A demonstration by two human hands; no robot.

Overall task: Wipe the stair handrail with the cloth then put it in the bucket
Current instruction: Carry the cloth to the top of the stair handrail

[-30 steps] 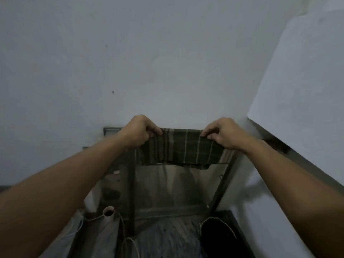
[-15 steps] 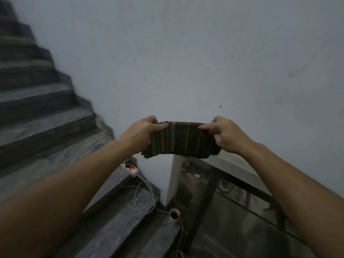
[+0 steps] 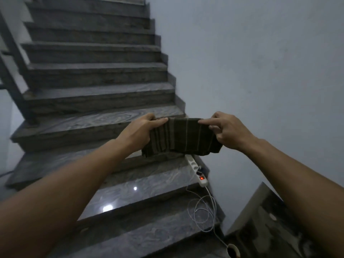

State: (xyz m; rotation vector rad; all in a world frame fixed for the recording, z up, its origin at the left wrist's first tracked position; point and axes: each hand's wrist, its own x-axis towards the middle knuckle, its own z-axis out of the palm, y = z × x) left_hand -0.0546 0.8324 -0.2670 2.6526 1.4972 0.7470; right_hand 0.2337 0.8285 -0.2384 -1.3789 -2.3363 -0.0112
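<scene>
A dark green cloth (image 3: 181, 137) with pale stripes hangs stretched between both hands in front of me, at mid-height over the stairs. My left hand (image 3: 141, 130) grips its left end and my right hand (image 3: 228, 130) pinches its right end. A dark metal stair railing (image 3: 13, 58) rises along the far left edge of the steps, well away from the cloth. No bucket is in view.
Grey marble stairs (image 3: 104, 101) climb ahead. A white power strip (image 3: 197, 171) with a red light lies on a step by the wall, with a white cable (image 3: 204, 211) coiled below it. A small cup (image 3: 232, 251) stands at the bottom. A glass panel (image 3: 270, 226) sits at lower right.
The view has swung left from the glass railing and wall to face the stairs. Both hands keep the cloth stretched between them, now slightly more bunched.
</scene>
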